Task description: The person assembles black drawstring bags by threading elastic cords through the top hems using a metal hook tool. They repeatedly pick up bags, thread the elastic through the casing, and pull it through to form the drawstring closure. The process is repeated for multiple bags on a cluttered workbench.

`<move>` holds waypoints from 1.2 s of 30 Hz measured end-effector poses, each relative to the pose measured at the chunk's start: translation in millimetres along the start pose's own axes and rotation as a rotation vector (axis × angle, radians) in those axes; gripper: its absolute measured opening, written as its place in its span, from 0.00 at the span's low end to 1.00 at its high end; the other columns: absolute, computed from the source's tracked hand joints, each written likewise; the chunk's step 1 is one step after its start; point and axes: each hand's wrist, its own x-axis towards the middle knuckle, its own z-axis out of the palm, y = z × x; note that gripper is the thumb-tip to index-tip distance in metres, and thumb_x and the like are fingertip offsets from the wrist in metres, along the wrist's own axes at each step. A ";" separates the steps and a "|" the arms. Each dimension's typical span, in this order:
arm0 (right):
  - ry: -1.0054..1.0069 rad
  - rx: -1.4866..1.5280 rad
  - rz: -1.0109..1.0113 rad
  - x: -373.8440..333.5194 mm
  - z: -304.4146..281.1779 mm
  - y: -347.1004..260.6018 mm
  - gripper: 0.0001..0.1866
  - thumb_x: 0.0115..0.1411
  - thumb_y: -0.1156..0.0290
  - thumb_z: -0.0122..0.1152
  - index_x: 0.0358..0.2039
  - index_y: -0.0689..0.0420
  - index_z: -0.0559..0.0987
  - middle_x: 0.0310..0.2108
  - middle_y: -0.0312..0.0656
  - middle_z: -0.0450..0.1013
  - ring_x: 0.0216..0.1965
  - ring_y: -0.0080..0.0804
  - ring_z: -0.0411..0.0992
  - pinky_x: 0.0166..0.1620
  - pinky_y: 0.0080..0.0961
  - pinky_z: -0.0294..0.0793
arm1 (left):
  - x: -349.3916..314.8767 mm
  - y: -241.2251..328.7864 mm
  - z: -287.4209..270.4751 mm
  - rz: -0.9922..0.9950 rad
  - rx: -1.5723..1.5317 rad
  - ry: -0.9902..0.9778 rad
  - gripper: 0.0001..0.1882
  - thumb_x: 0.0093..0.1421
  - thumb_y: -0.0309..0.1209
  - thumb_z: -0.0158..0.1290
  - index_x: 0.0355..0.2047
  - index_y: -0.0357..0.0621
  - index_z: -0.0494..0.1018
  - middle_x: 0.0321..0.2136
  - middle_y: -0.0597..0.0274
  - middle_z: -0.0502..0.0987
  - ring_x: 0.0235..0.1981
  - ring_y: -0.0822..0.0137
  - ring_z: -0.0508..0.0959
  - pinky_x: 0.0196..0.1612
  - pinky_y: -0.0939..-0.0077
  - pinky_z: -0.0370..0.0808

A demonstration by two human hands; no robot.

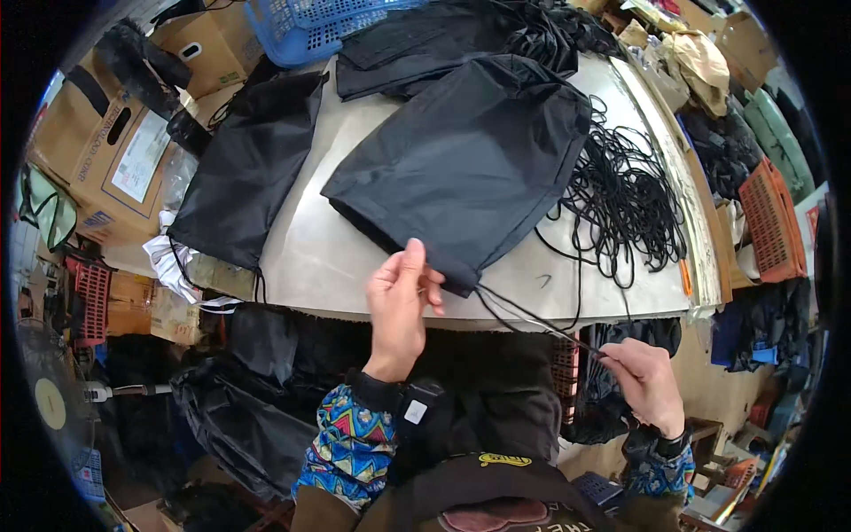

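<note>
A black drawstring bag (461,160) lies flat on the pale tabletop, one corner reaching the near edge. My left hand (396,310) is at the bag's near edge, thumb raised and fingers loosely curled apart; no fabric shows gripped between them. From the bag's near corner, black cords (514,309) run to the right, drawn out past the table edge. My right hand (645,377) pinches their far end, beside a thin shiny stretch whose kind I cannot make out. A tangled heap of black cord (625,199) lies to the bag's right.
Another black drawstring bag (253,168) lies at the left, its cords hanging over the edge. More black bags (425,44) are piled at the back by a blue plastic basket (297,31). Cardboard boxes (115,168) stand left; an orange crate (769,226) is at the right.
</note>
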 end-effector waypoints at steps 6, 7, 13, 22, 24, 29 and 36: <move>0.183 0.244 0.032 28.6 49.2 0.5 0.07 0.55 0.78 0.60 0.34 0.66 0.78 0.30 0.52 0.76 0.32 0.46 0.76 0.35 0.29 0.74 | -40.9 -38.7 27.3 -0.329 0.276 -0.454 0.18 0.65 0.39 0.50 0.21 0.40 0.70 0.12 0.68 0.68 0.11 0.79 0.66 0.14 0.86 0.61; 0.147 0.254 0.031 28.9 49.6 -1.2 0.07 0.55 0.77 0.60 0.34 0.66 0.78 0.30 0.52 0.76 0.31 0.46 0.76 0.35 0.29 0.74 | -36.6 -38.1 21.5 -0.323 0.283 -0.474 0.18 0.65 0.39 0.50 0.21 0.39 0.71 0.12 0.67 0.70 0.11 0.79 0.66 0.14 0.85 0.62; 0.091 0.481 0.127 34.4 59.1 -0.3 0.06 0.60 0.76 0.55 0.33 0.65 0.78 0.21 0.40 0.73 0.23 0.18 0.68 0.27 0.19 0.67 | -47.9 -37.6 30.0 -0.131 0.428 -0.469 0.16 0.64 0.37 0.51 0.25 0.37 0.74 0.18 0.63 0.76 0.18 0.76 0.74 0.20 0.83 0.69; 0.077 0.580 0.120 40.1 66.7 -12.2 0.08 0.62 0.73 0.53 0.33 0.64 0.77 0.20 0.39 0.72 0.23 0.25 0.70 0.29 0.20 0.68 | -24.7 -9.6 52.8 -0.132 -0.143 -0.372 0.08 0.63 0.27 0.51 0.41 0.36 0.73 0.35 0.65 0.77 0.35 0.80 0.74 0.41 0.83 0.71; 0.226 0.409 0.024 42.1 70.9 -16.2 0.06 0.61 0.74 0.54 0.33 0.63 0.77 0.20 0.42 0.73 0.22 0.32 0.72 0.28 0.23 0.69 | -30.6 -30.7 60.1 -0.118 0.001 -0.486 0.09 0.64 0.28 0.49 0.40 0.36 0.73 0.35 0.67 0.77 0.36 0.79 0.74 0.39 0.81 0.71; 0.668 0.239 -0.193 50.9 16.9 -14.0 0.12 0.61 0.74 0.52 0.43 0.66 0.74 0.34 0.49 0.76 0.42 0.38 0.73 0.45 0.31 0.69 | -14.2 2.0 54.3 0.696 1.089 -0.446 0.07 0.60 0.29 0.49 0.34 0.37 0.73 0.17 0.39 0.71 0.21 0.47 0.76 0.21 0.57 0.69; 1.137 0.890 -0.122 35.1 -21.1 -13.3 0.20 0.70 0.61 0.38 0.41 0.67 0.71 0.31 0.49 0.77 0.37 0.32 0.74 0.50 0.27 0.67 | -17.4 7.2 47.4 1.002 1.863 -0.716 0.07 0.50 0.28 0.52 0.30 0.52 0.76 0.14 0.57 0.74 0.15 0.56 0.77 0.18 0.63 0.73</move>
